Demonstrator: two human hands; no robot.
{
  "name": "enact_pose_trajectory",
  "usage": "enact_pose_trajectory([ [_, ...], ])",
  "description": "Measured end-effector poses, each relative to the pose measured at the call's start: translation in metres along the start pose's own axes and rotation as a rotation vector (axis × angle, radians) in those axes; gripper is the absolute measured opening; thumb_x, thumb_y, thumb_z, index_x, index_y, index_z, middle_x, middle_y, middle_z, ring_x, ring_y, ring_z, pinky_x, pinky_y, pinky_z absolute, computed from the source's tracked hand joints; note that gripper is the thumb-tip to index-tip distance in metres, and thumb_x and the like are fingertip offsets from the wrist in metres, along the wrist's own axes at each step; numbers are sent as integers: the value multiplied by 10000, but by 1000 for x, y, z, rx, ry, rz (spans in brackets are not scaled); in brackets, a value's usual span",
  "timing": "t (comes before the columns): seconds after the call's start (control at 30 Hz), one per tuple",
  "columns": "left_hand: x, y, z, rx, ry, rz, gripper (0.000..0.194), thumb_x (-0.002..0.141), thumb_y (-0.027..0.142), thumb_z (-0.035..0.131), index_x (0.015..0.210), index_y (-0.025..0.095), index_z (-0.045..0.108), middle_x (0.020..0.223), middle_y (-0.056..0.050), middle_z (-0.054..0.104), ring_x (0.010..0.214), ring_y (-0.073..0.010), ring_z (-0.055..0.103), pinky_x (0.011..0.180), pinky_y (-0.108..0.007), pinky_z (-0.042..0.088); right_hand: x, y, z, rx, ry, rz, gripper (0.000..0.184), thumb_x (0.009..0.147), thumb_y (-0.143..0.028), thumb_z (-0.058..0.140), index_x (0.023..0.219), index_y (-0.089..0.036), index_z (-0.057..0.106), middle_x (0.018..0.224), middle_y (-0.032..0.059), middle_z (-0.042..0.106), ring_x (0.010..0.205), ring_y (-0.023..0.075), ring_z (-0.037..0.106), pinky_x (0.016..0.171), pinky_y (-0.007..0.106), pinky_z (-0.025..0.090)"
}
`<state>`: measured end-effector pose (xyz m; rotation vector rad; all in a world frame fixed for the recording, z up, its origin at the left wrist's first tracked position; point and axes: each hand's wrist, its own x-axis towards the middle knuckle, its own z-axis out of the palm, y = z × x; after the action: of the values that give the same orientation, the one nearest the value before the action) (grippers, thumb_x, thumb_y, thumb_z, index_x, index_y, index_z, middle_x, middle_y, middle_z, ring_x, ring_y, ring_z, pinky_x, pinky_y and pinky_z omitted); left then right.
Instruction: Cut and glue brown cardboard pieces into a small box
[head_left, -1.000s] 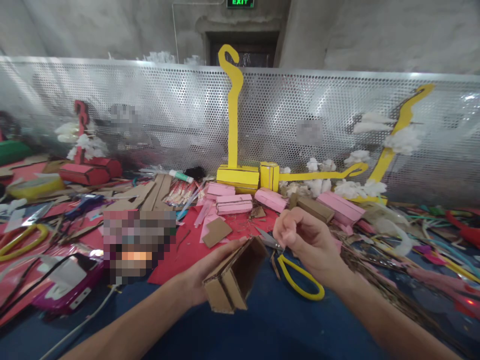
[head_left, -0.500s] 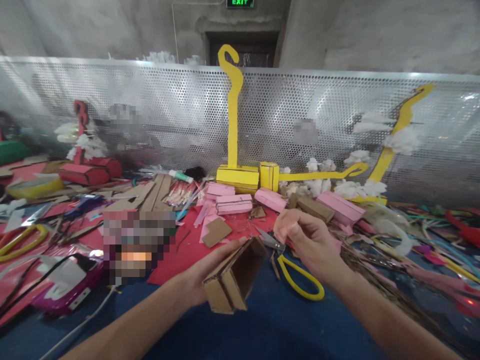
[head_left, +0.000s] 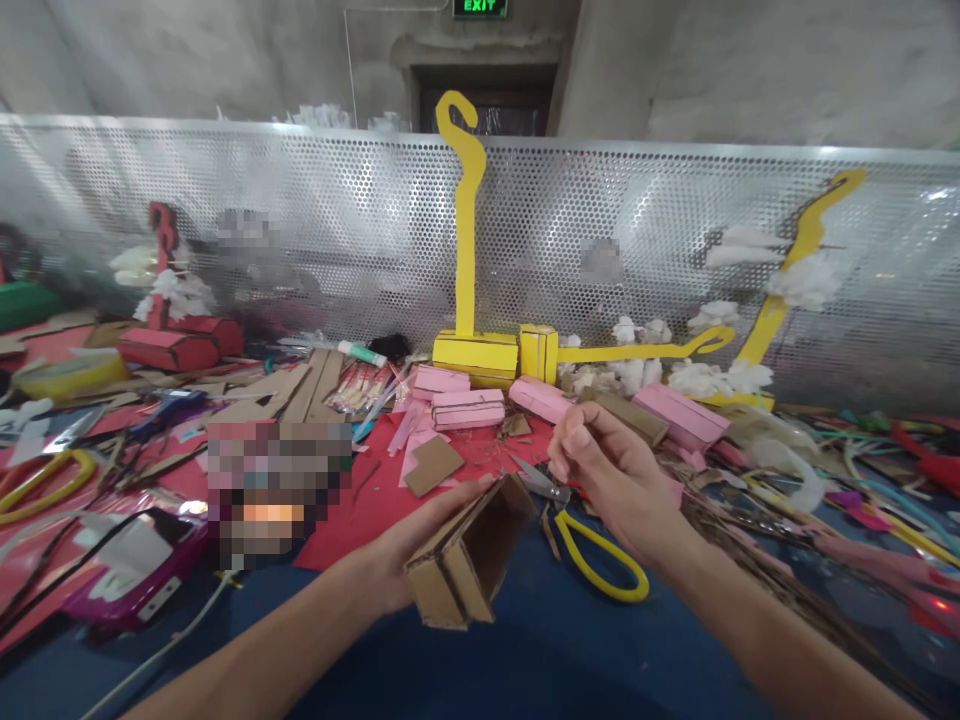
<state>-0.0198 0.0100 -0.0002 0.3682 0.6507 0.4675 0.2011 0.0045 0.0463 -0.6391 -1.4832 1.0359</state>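
My left hand (head_left: 401, 550) grips a brown cardboard box (head_left: 469, 555), open at its far end and tilted up over the blue table top (head_left: 540, 650). My right hand (head_left: 615, 470) hovers just right of the box's open end, fingers curled with thumb against forefinger; I cannot make out anything in the pinch. Yellow-handled scissors (head_left: 600, 560) lie on the table under that hand.
Pink paper-covered boxes (head_left: 469, 405) and a red sheet (head_left: 390, 480) lie behind. Yellow hook-shaped cardboard models (head_left: 469, 250) lean on a perforated metal screen (head_left: 300, 220). Cotton tufts (head_left: 705, 375), cardboard strips, a purple glue gun (head_left: 135, 570) and scraps crowd both sides.
My right hand has turned slightly and its fingers have loosened a little above the scissors. The left hand and box have hardly moved.
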Motion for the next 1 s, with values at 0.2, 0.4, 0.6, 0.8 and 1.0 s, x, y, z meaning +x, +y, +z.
enact_pose_trajectory([
  [0.2,0,0,1,11,-15,-5,465,911,499,640,969,47,731,751,-101,777,589,-178,708,574,-261,525,-1,3,-4,-49,-26,-12,218,1001,-403,586,896,-223,520,732,-23,482,662,134,411,623,292,305],
  [0.4,0,0,2,-10,-46,2,436,914,469,645,973,45,729,770,-105,781,590,-181,707,579,-265,527,-2,-7,0,-140,-46,-16,261,1011,-435,555,882,-218,488,709,-25,480,634,128,370,584,284,279],
  [0.6,2,0,2,-14,-23,-16,427,909,468,651,951,52,733,774,-112,782,604,-183,709,571,-257,517,-3,-13,6,-127,-59,-27,275,1024,-425,534,858,-218,462,707,-32,453,654,124,401,616,280,308],
  [0.8,2,-1,-1,-5,-48,3,460,882,481,684,968,32,736,771,-112,782,604,-185,717,580,-264,533,-4,-8,3,-98,-47,-22,270,1047,-407,488,853,-222,457,729,-28,442,668,132,397,631,301,295],
  [1.0,3,0,-4,-2,-58,-6,461,900,474,662,1002,30,732,784,-107,787,601,-181,723,570,-261,538,-3,-2,3,27,-23,-31,289,1050,-378,486,811,-219,457,741,-32,396,673,131,415,646,310,316],
])
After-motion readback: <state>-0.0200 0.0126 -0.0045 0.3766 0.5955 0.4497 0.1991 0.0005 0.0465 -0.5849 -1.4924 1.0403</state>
